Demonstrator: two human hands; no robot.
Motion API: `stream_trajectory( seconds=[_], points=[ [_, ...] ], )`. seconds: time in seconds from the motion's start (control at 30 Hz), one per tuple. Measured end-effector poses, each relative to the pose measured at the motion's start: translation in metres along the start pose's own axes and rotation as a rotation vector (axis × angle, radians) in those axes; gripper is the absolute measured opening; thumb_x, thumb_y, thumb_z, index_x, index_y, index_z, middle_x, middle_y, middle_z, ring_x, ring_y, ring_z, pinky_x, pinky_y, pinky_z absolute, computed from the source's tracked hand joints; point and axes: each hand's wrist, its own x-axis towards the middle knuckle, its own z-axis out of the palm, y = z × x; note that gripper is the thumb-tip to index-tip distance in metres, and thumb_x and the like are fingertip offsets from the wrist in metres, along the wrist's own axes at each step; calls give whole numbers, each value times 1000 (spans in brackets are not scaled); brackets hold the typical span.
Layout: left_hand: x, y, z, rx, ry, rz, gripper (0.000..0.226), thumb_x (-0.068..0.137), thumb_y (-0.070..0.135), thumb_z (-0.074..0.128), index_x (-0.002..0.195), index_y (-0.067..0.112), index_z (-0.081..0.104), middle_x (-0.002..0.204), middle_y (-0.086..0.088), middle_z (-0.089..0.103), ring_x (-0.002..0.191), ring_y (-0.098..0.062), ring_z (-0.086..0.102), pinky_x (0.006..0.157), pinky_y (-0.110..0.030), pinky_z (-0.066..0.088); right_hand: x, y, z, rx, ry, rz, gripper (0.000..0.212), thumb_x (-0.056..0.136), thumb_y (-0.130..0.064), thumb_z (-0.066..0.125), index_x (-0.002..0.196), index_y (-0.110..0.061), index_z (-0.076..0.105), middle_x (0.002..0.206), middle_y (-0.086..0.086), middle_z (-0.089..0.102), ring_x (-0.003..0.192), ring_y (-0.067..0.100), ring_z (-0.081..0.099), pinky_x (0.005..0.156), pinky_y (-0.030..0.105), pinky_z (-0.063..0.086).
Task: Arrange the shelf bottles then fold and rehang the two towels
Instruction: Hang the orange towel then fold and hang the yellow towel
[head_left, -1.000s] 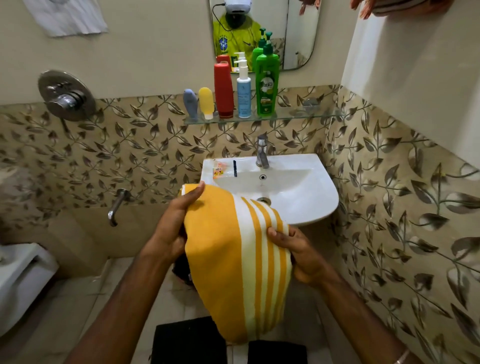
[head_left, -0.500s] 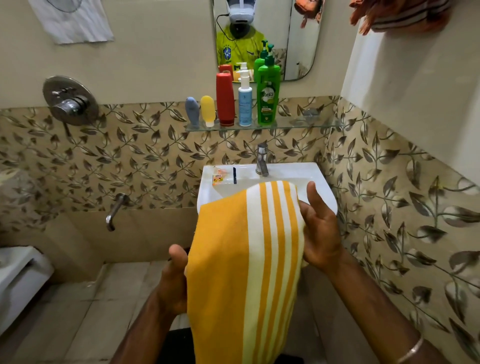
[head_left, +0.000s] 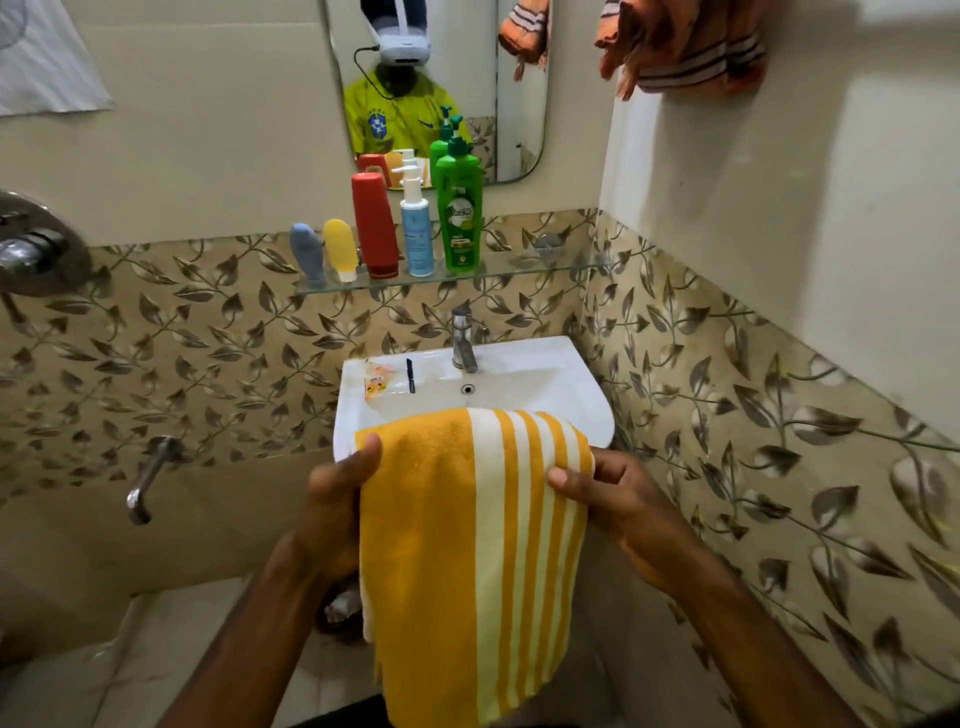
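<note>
Green "Vatika" bottle (head_left: 459, 213); yellow towel (head_left: 467, 561) in hands

Both forearms are reaching forward, hands level: the left hand (head_left: 337, 499) is gripping with its thumb on top, the right hand (head_left: 608, 493) pinching with curled fingers.

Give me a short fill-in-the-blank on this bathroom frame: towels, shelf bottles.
1. Both hands, left hand and right hand, grip the top fold of the yellow white-striped towel in front of the white ceramic ____.
2. On the glass wall shelf stand ____ bottles.
3. The tallest is the ____ pump bottle.
4. The orange striped towel hangs at the upper ____.

Missing: sink; five; green; right
</note>
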Motion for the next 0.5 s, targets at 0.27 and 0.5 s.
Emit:
stream_trajectory(
  seconds=[0.27, 0.5],
  points=[
    [47, 50, 30, 705, -7, -106, 64, 61, -1, 84, 115, 25, 63, 109, 1, 76, 103, -20, 71, 90, -36, 57, 0, -27, -22, -196, 122, -252, 31, 75, -15, 74, 103, -27, 74, 115, -24, 71, 108, 0, 67, 86, 19, 57],
    [100, 101, 44, 1076, 97, 244, 18, 73, 13, 82, 89, 18, 75, 78, 7, 78, 77, -4, 73, 71, -24, 55, 19, -34, -32, -664, 521, -602, 35, 87, -44, 68, 113, -21, 72, 108, -13, 57, 105, 7, 62, 81, 21, 57]
  ],
)
